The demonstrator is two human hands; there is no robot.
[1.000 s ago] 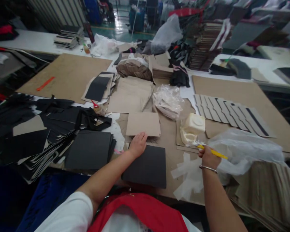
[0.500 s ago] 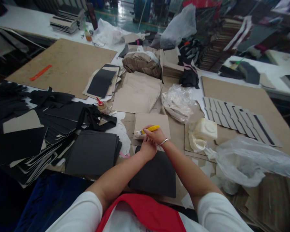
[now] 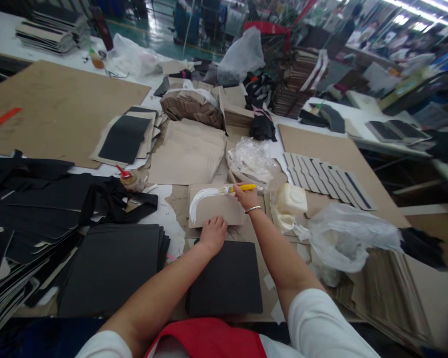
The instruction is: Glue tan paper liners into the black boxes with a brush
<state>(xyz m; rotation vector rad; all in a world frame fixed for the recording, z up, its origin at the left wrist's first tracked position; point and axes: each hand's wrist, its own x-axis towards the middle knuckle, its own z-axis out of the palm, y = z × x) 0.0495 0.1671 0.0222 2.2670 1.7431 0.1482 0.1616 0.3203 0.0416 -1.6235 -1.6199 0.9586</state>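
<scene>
My right hand (image 3: 247, 196) grips a paintbrush (image 3: 242, 188) by its yellow handle. The bristles touch a light brown cardboard piece (image 3: 220, 209), where a curved band of white paste (image 3: 203, 198) runs along the left and far sides. On the near edge of that cardboard lies my left hand (image 3: 214, 233), fingers laid over it and holding nothing. Directly below the hands is a stack of black boards (image 3: 227, 278); my left wrist passes over its far left corner. A white plastic container (image 3: 291, 199) with an opening stands to the right of my right hand.
Black sheets (image 3: 110, 263) are stacked at left. Behind the cardboard lie plain brown sheets (image 3: 188, 154) and crumpled clear plastic (image 3: 252, 156). A red-tipped glue bottle (image 3: 132, 180) stands left. Striped grey pieces (image 3: 324, 179) and a plastic bag (image 3: 353, 233) lie right.
The brush has moved right and away from me, leaving white paste on the cardboard. My hands, close together before, are now apart, with the left on the near edge. The view has turned right.
</scene>
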